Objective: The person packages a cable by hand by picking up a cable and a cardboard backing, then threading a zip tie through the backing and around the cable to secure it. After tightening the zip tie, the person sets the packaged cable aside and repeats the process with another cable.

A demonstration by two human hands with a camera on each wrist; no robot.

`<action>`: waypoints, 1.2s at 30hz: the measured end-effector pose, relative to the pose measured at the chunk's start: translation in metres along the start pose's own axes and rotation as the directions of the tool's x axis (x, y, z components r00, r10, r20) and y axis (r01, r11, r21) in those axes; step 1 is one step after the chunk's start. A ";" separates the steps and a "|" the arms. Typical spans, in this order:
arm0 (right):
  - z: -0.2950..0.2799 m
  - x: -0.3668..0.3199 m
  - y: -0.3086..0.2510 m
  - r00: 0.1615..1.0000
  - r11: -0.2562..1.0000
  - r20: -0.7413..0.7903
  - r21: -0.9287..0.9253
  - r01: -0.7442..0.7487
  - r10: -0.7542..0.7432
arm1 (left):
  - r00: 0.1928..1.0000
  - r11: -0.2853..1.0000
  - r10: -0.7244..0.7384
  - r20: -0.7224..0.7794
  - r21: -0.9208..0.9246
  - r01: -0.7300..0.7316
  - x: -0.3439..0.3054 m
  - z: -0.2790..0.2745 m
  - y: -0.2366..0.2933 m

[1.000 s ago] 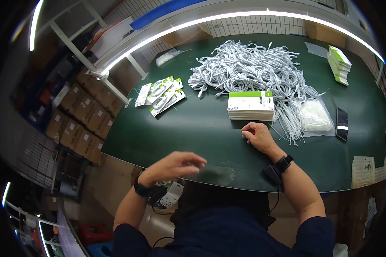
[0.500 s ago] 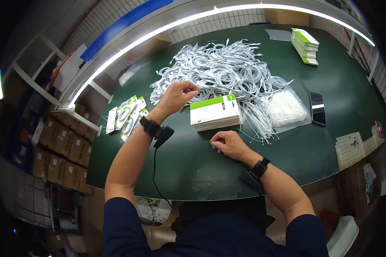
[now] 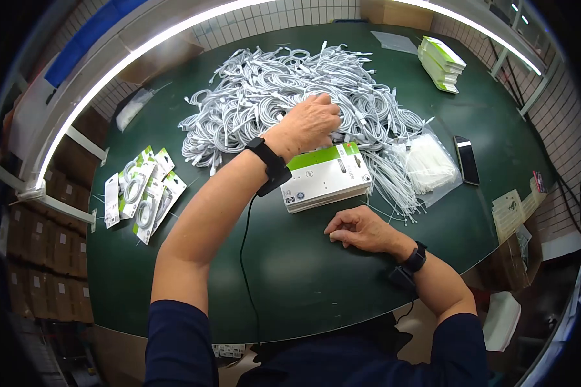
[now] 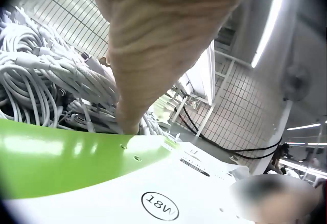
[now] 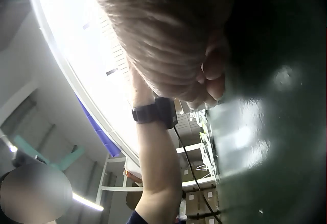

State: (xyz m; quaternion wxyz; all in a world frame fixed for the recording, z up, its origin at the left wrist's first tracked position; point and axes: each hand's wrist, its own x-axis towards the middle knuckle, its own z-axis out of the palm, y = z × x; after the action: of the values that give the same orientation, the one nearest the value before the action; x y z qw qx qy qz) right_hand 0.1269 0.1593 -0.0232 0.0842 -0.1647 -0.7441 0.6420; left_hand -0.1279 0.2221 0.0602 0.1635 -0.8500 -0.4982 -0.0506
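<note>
My left hand (image 3: 308, 124) reaches over the back of a stack of white-and-green packaging cards (image 3: 326, 177), at the near side of a big pile of coiled white cables (image 3: 258, 97). In the left wrist view its fingers dip behind the green edge of the top card (image 4: 76, 152), among the cables (image 4: 36, 81); their tips are hidden, so I cannot tell whether they grip one. My right hand (image 3: 361, 230) rests on the green table (image 3: 290, 271) in front of the stack, fingers loosely curled, holding nothing.
Carded cables (image 3: 142, 193) lie at the left. To the right of the stack are loose white cable ties (image 3: 394, 190), a bag of ties (image 3: 429, 164) and a phone (image 3: 466, 160). Another card stack (image 3: 440, 64) stands at the far right. A wrist-camera cord (image 3: 244, 258) trails below my left forearm.
My left hand has risen from the table's front edge and moved forward and right, to the back of the card stack. The right hand stays loosely curled in front of the stack. The head view has shifted.
</note>
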 end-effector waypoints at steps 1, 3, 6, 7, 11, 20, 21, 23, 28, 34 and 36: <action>-0.001 0.002 -0.001 1.000 1.000 -0.007 0.001 -0.006 0.006 | 1.000 1.000 0.023 -0.006 0.009 -0.023 0.001 0.005 -0.001; -0.006 0.004 -0.004 1.000 1.000 -0.003 -0.014 -0.018 0.018 | 0.994 0.996 0.062 -0.086 -0.054 -0.067 0.001 0.010 -0.007; -0.006 0.006 -0.004 0.999 0.999 -0.002 -0.005 -0.034 0.034 | 0.995 0.961 -0.005 -0.102 -0.276 -0.024 0.003 0.005 -0.018; -0.007 0.006 -0.004 0.999 0.999 -0.001 0.013 -0.040 0.040 | 0.991 0.949 -0.011 -0.133 -0.314 -0.032 0.003 0.007 -0.022; -0.009 0.005 -0.005 1.000 0.999 0.010 0.041 -0.029 0.029 | 0.941 0.953 -0.146 -0.305 -0.298 0.052 0.010 0.011 -0.030; 0.002 -0.003 -0.011 0.996 0.983 -0.094 0.180 0.025 -0.008 | 0.723 0.937 -0.347 -0.598 -0.250 0.244 -0.050 -0.101 0.045; 0.008 -0.006 -0.019 0.990 0.976 -0.134 0.204 0.077 -0.050 | 0.739 0.957 -0.291 -0.607 -0.184 0.225 -0.063 -0.104 0.062; 0.018 -0.010 -0.032 0.972 0.940 -0.166 0.272 0.204 -0.163 | 0.774 0.970 -0.238 -0.587 -0.099 0.223 -0.089 -0.104 0.097; 0.051 -0.022 -0.070 0.914 0.856 -0.238 0.334 0.395 -0.329 | 0.828 0.956 -0.255 -0.500 0.001 0.295 -0.135 -0.098 0.164; 0.056 -0.032 -0.080 0.910 0.942 -0.352 0.166 0.292 -0.220 | 0.865 0.941 -0.261 -0.429 0.089 0.328 -0.145 -0.095 0.205; 0.054 -0.035 -0.083 0.918 0.915 -0.374 0.309 0.259 -0.134 | 0.869 0.953 -0.250 -0.426 0.051 0.299 -0.145 -0.092 0.204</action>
State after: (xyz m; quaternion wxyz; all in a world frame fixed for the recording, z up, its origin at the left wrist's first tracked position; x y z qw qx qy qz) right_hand 0.1295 0.0869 0.0524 0.3066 -0.1802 -0.6034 0.7137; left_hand -0.0172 -0.0199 0.0640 0.3055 -0.7293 -0.5698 -0.2238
